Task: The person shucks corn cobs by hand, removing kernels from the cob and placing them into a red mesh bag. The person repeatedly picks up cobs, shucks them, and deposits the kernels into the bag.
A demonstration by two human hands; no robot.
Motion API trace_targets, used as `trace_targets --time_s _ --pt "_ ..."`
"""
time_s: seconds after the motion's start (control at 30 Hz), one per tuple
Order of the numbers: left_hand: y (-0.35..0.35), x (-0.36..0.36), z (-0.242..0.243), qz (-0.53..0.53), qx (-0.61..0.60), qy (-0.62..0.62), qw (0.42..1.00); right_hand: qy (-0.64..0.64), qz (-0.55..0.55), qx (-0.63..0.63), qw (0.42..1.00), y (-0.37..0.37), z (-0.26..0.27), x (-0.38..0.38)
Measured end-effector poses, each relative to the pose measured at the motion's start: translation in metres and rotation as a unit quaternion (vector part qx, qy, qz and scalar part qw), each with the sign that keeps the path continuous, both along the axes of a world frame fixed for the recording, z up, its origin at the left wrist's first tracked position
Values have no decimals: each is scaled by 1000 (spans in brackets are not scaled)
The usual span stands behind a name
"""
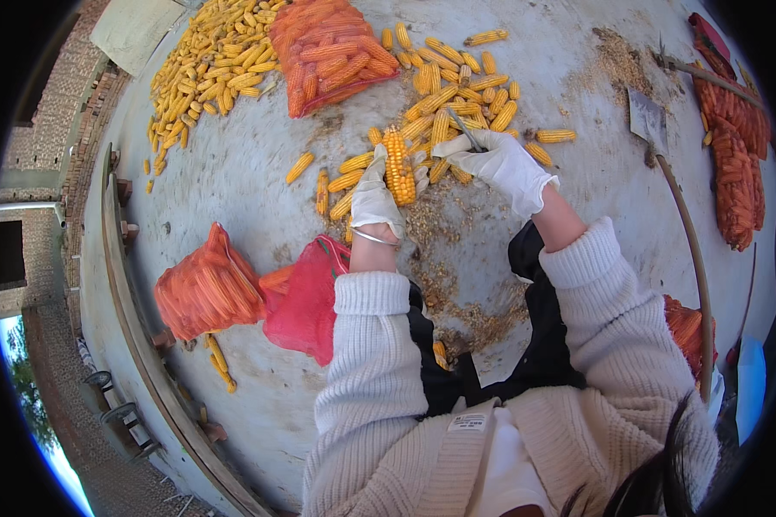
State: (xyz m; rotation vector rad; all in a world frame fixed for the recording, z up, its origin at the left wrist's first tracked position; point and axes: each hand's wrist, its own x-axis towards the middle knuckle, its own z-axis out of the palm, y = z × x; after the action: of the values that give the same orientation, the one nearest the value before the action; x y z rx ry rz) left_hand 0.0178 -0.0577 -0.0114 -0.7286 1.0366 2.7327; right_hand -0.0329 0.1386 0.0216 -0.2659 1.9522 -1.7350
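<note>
My left hand (pixel 374 197), in a white glove, grips a yellow ear of corn (pixel 399 167) held upright above the ground. A few kernels look gone from its rows. In my right hand (pixel 501 165), gloved too, is a thin grey metal tool (pixel 463 128) whose tip points up and left; its exact kind cannot be told. The tool is apart from the ear. Behind both hands lies a loose heap of husked corn ears (pixel 452 97). Loose kernels and chaff (pixel 443 223) are strewn on the concrete below my hands.
An orange mesh sack of corn (pixel 333 55) stands beyond, beside a big corn pile (pixel 213 58). Left are another filled sack (pixel 210 284) and a red mesh bag (pixel 307 300). At right lie a shovel (pixel 650 119) and more sacks (pixel 737 174). A long plank (pixel 149 375) edges the left.
</note>
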Motion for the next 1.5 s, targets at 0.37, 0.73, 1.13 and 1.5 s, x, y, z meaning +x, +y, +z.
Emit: trace_targets --time_s 0.37,0.73,1.13,1.5 --pt "43 4 -4 -51 -34 10 998 66 -12 210 975 -10 2 6" --pt "19 -3 -8 83 -12 34 996 187 33 255 948 6 0 7" --pt "24 3 6 110 -14 86 990 99 121 221 963 -14 -5 13" --pt "3 7 2 84 -23 84 993 236 103 359 897 -3 -16 2"
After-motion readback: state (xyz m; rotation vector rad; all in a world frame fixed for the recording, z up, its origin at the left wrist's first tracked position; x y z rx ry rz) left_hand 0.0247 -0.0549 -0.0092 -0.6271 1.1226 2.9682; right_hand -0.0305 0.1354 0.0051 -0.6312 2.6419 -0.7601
